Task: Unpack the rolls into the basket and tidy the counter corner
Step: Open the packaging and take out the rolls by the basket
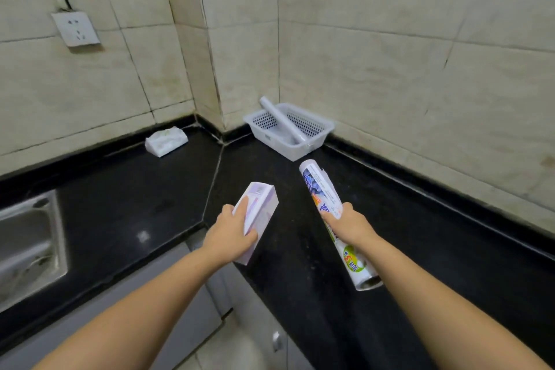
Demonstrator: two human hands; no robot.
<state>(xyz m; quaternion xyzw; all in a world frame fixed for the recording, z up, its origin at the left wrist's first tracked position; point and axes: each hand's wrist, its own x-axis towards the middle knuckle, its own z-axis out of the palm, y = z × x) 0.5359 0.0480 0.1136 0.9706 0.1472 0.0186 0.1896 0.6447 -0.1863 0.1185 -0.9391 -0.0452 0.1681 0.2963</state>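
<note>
The left hand (pixel 231 234) is closed around a pale box (pixel 259 218), fingers wrapped over its long face, holding it above the black desk (pixel 135 219). The right hand (pixel 350 227) grips a printed roll (pixel 326 198) near mid-length, far end pointing toward the basket (pixel 312 141). The basket sits in the desk corner with a plain roll (pixel 282 120) leaning inside. A white packet (pixel 166 141) lies against the left wall.

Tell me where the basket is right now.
The basket sits on the black counter in the far corner against the tiled wall, upper middle of the head view, with a plain roll leaning in it, beyond the printed roll.
</note>
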